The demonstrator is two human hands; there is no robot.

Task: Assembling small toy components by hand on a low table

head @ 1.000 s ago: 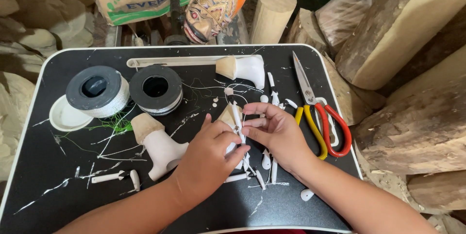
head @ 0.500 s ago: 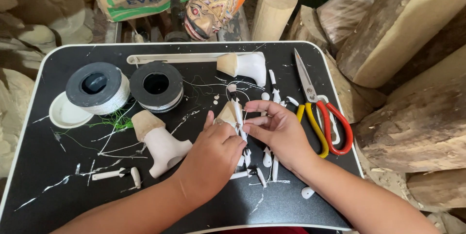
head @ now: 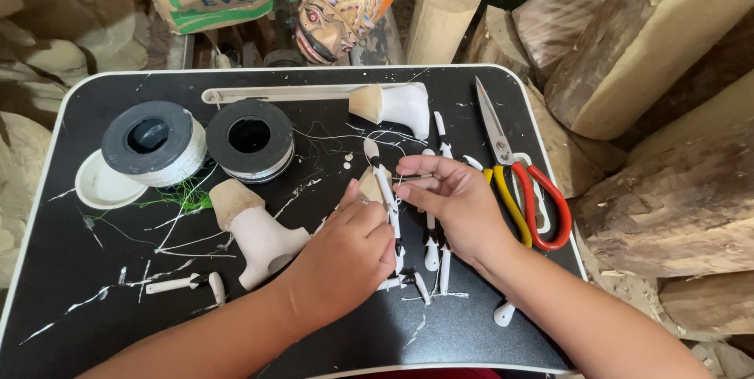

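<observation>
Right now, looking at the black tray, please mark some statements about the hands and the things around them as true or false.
1. The scissors lie on the tray to the right of the right hand. True.
2. The left hand holds the scissors. False: nobody touches them; the left hand holds a small tan wooden piece with a thin white stick.
3. Two spools of thread stand side by side at the upper left of the tray. True.
4. The white round lid sits on top of a spool. False: it lies flat on the tray, beside the left spool.
5. A white carved piece with a tan end lies to the left of the left hand. True.
</observation>
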